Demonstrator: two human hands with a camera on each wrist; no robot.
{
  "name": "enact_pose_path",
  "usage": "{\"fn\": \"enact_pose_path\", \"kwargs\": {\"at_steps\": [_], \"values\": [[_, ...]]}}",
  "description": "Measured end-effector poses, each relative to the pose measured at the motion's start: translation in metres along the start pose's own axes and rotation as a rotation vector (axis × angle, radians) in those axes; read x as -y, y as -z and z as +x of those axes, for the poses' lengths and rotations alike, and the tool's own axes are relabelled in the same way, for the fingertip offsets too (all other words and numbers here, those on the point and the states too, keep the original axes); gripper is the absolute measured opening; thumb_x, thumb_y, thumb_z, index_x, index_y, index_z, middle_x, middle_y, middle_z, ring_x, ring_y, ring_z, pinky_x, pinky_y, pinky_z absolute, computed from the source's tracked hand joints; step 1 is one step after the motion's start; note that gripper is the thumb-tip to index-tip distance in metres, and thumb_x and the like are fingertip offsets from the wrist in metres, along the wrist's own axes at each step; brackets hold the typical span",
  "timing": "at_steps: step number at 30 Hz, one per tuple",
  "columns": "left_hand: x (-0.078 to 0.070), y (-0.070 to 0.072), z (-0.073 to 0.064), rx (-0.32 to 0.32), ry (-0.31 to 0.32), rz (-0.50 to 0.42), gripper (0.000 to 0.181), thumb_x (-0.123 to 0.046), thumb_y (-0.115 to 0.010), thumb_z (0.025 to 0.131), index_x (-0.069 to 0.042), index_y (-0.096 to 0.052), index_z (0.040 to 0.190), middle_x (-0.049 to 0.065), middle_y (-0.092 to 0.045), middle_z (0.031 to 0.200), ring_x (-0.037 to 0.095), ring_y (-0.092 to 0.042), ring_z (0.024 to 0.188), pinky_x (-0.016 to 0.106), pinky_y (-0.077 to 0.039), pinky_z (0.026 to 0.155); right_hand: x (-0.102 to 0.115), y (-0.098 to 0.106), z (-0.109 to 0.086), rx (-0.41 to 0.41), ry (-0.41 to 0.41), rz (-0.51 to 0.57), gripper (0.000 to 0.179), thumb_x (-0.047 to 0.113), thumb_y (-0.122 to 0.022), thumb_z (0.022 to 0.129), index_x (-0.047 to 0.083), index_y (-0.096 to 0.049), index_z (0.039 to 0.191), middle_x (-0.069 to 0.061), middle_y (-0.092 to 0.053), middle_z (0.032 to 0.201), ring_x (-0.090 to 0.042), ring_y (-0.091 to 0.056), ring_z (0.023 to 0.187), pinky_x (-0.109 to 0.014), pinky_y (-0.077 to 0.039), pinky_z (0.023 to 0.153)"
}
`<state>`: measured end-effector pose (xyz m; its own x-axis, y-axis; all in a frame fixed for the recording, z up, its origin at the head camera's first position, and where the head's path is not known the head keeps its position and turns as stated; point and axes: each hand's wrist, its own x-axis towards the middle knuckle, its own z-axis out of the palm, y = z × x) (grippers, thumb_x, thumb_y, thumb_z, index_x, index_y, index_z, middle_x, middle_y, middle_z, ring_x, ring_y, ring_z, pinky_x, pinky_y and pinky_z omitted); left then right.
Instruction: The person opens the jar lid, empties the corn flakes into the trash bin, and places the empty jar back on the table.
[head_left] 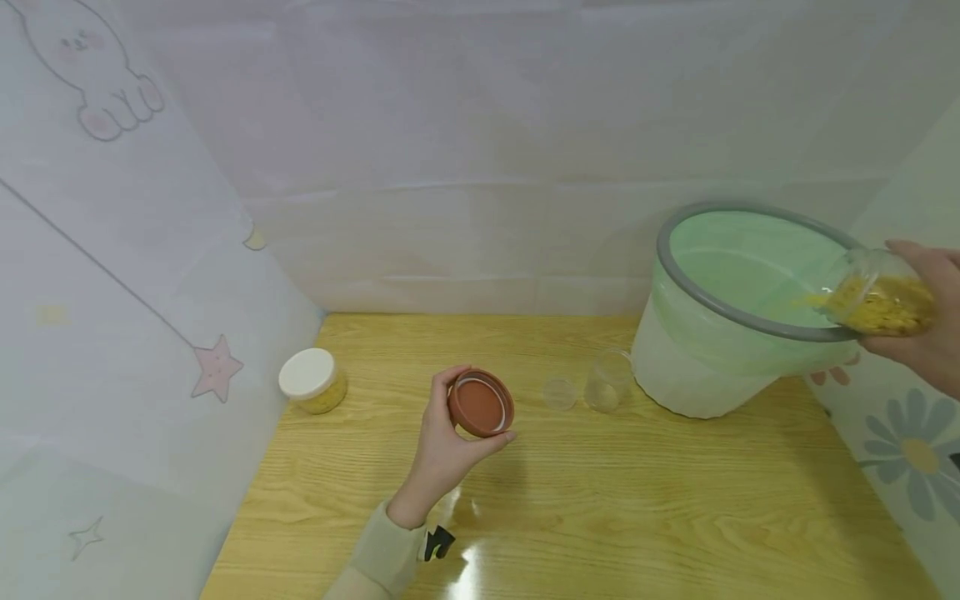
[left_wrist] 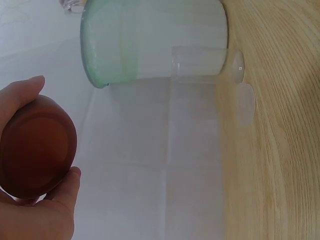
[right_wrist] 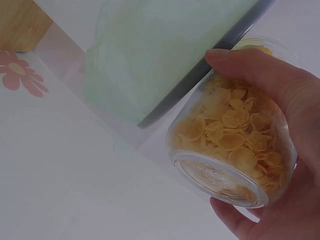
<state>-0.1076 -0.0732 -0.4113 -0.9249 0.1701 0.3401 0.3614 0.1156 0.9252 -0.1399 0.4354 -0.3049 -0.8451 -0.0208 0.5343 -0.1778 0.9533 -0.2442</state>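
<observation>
The glass jar [head_left: 873, 279] is tilted over the right-hand side of the bin [head_left: 693, 358], mouth toward its inside, with many yellow flakes [right_wrist: 235, 120] in the jar and a few showing by its mouth. The right hand [head_left: 943, 308] curls round the jar. Well left of the bin, the left hand [head_left: 442, 442] pinches a reddish-brown lid [head_left: 480, 404] by its edge between thumb and fingers, hollow side facing the head camera.

To pour well, the whole mouth should sit inside the bin's grey rim [head_left: 750, 319] (I cannot tell whether glass and rim touch), the base rising gradually so the flakes slide out without clumping. A light shake may free any that cling. The smooth glass looks slippery, so a firm grip matters. Spilled flakes could land on the tabletop [head_left: 600, 517] around the bin, near the clear cup [head_left: 606, 385] just left of it
</observation>
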Motion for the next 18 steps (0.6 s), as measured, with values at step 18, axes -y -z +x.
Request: {"fn": "enact_pose_path", "kwargs": {"at_steps": [18], "values": [[-0.002,-0.0004,-0.0014,0.01,0.019,0.003,0.087,0.006,-0.09,0.072,0.0,-0.04,0.143,0.021,-0.051,0.137,0.034,-0.054,0.125,0.05,-0.046,0.103,0.0046,-0.0015,0.0051,0.048,-0.011,-0.019,0.117,-0.029,-0.078,0.058,0.004,-0.028,0.158,-0.042,-0.033,0.141,-0.06,-0.028,0.133,-0.068,-0.018,0.113]]}}
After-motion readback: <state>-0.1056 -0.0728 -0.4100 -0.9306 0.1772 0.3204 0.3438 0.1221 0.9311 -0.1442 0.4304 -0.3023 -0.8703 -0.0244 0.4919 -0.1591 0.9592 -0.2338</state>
